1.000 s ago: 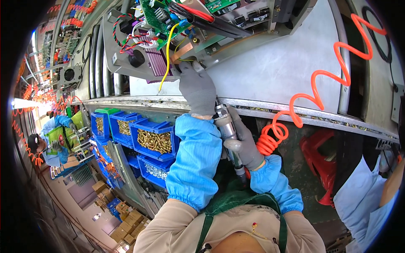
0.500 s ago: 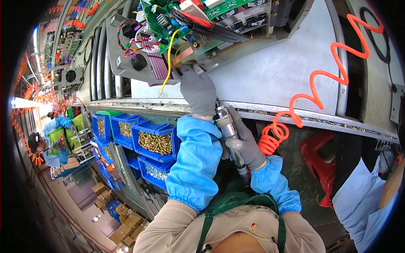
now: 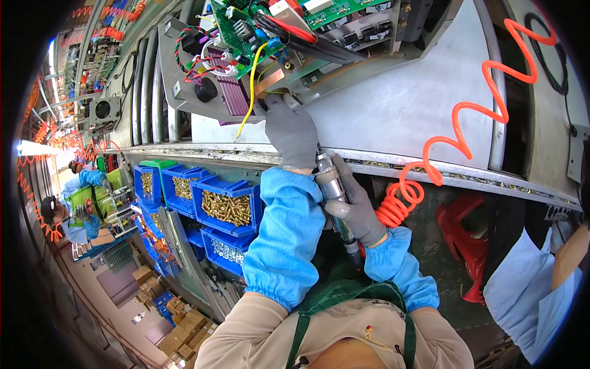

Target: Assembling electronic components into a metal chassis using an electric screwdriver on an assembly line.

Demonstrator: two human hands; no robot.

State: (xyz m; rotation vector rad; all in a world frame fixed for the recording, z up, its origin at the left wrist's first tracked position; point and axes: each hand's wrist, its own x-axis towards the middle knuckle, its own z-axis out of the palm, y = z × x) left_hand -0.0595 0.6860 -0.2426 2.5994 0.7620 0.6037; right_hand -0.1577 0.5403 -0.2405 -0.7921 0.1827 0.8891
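My gloved left hand [image 3: 291,131] reaches to the near edge of an open electronic unit with green circuit boards [image 3: 236,38]. Its fingers are bent together beside a copper strip [image 3: 271,82], and whatever they pinch is hidden. A loose yellow wire [image 3: 252,86] hangs just left of these fingers, in front of a purple finned heat sink [image 3: 228,86]. Lower down, my gloved right hand [image 3: 359,209] is wrapped round a silver pneumatic screwdriver [image 3: 332,187]. The tool's front end points up toward my left wrist, its tip hidden behind that hand.
Blue bins of brass screws [image 3: 226,208] and a bin of silver fasteners [image 3: 225,251] stand left of my arms. A coiled orange air hose [image 3: 458,126] stretches over the metal worktop [image 3: 393,111] at right. A red stool [image 3: 461,240] and another person's sleeve [image 3: 528,289] are at the lower right.
The electronic unit and its yellow wire have shifted slightly right, and my left hand has moved a little with them. My right hand keeps its hold on the screwdriver.
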